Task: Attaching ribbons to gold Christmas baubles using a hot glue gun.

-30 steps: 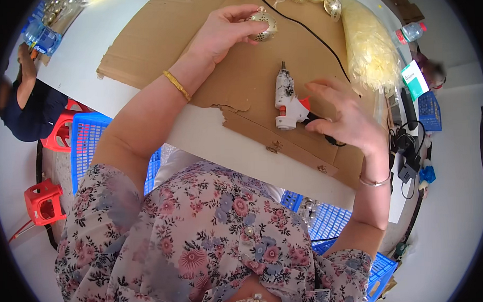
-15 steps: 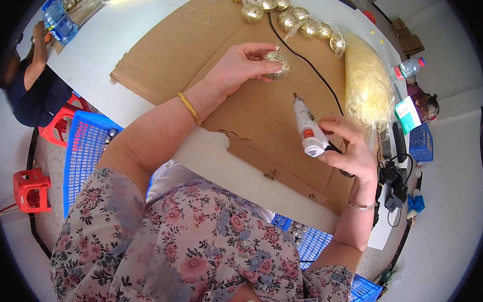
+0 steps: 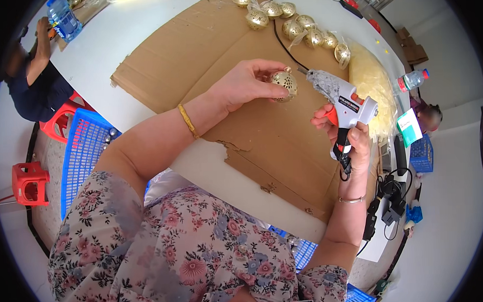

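Between the fingers and thumb of my left hand (image 3: 252,86) is a gold bauble (image 3: 285,86) with a cut-out pattern and a small cap on top. My right hand (image 3: 353,139) grips a white hot glue gun (image 3: 346,102) with a red trigger, its fingers around the handle. The gun's grey, stained nozzle points left, close to the bauble's cap; whether they touch I cannot tell. Both hands are above a brown cardboard sheet (image 3: 196,67) lying on the white table (image 3: 102,60).
Several gold baubles (image 3: 313,37) with clear ribbons line the far side of the cardboard, near a black cord (image 3: 286,48). To the right are a bag of pale yellow strands (image 3: 366,72), a plastic bottle (image 3: 412,80) and black adapters (image 3: 393,199). A co-worker (image 3: 34,83) sits far left.
My right hand has raised the glue gun and turned it, so its nozzle now points left near the bauble. My left hand with the bauble has shifted slightly right and nearer.
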`<state>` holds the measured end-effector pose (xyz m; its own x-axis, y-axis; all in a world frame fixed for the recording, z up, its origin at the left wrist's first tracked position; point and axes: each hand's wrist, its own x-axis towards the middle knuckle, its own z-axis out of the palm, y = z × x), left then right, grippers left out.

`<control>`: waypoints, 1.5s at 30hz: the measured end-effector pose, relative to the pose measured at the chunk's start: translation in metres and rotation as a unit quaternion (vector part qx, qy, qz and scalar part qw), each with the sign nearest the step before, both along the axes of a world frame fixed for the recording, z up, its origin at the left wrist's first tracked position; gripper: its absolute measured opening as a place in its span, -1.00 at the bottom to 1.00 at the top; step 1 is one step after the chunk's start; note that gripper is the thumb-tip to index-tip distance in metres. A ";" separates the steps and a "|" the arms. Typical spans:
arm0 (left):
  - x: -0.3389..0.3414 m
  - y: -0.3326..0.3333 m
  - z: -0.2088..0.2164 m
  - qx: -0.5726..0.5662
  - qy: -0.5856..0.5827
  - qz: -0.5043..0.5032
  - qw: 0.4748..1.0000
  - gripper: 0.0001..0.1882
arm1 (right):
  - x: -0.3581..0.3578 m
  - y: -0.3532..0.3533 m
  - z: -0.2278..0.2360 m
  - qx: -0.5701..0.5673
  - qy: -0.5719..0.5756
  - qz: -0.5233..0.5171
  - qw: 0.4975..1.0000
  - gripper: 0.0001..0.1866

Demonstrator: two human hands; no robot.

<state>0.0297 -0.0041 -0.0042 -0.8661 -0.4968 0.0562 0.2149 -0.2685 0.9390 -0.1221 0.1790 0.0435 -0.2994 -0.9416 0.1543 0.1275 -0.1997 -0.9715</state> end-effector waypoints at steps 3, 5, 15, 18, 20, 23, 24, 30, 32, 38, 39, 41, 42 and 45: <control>0.001 0.003 -0.001 0.012 0.008 -0.015 1.000 -0.43 | -0.006 0.001 0.001 0.008 0.007 0.017 1.000 -0.24; 0.001 0.004 -0.002 0.010 0.009 -0.019 1.000 -0.43 | 0.000 -0.001 0.001 0.006 0.006 0.001 1.000 -0.24; 0.003 0.009 0.003 0.007 0.013 0.004 1.000 -0.44 | -0.009 0.002 -0.010 0.019 0.028 0.033 0.999 -0.22; 0.002 0.008 0.001 0.009 0.017 0.009 1.000 -0.44 | -0.005 0.002 -0.011 0.016 0.036 0.024 0.999 -0.21; 0.002 0.008 0.001 0.013 0.020 0.012 1.000 -0.43 | -0.002 0.001 -0.010 0.016 0.039 0.015 0.999 -0.21; 0.004 0.010 0.006 0.013 0.015 0.030 0.999 -0.42 | 0.000 0.001 -0.009 0.018 0.046 0.002 0.999 -0.21; 0.004 0.009 0.006 0.016 0.014 0.024 0.999 -0.42 | 0.000 0.001 -0.009 0.021 0.050 -0.003 0.999 -0.21; 0.004 0.008 0.006 0.014 0.002 0.024 1.000 -0.40 | 0.002 0.001 -0.009 0.020 0.064 -0.004 0.998 -0.26; 0.004 0.008 0.005 0.013 0.003 0.026 1.000 -0.40 | 0.005 0.000 -0.008 0.019 0.062 -0.009 0.998 -0.26; 0.002 0.008 0.002 0.010 0.012 0.028 0.999 -0.38 | 0.006 0.001 -0.008 0.015 0.053 -0.001 0.998 -0.23; 0.002 0.008 0.003 0.011 0.012 0.028 0.999 -0.38 | 0.007 0.001 -0.008 0.015 0.047 0.000 0.999 -0.22; 0.003 0.008 0.003 0.011 0.013 0.028 0.999 -0.38 | 0.006 0.001 -0.009 0.015 0.048 0.006 0.999 -0.22; 0.004 0.006 0.003 0.012 0.008 0.018 1.000 -0.40 | 0.005 0.001 -0.009 0.015 0.049 0.012 0.999 -0.21; 0.004 0.005 0.003 0.012 0.005 0.009 1.000 -0.42 | 0.003 0.002 -0.010 0.013 0.048 0.013 0.999 -0.23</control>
<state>0.0334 0.0004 -0.0012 -0.8564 -0.5136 0.0524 0.2288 -0.2867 0.9303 -0.1189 0.1806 0.0331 -0.2605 -0.9528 0.1558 0.0377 -0.1713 -0.9845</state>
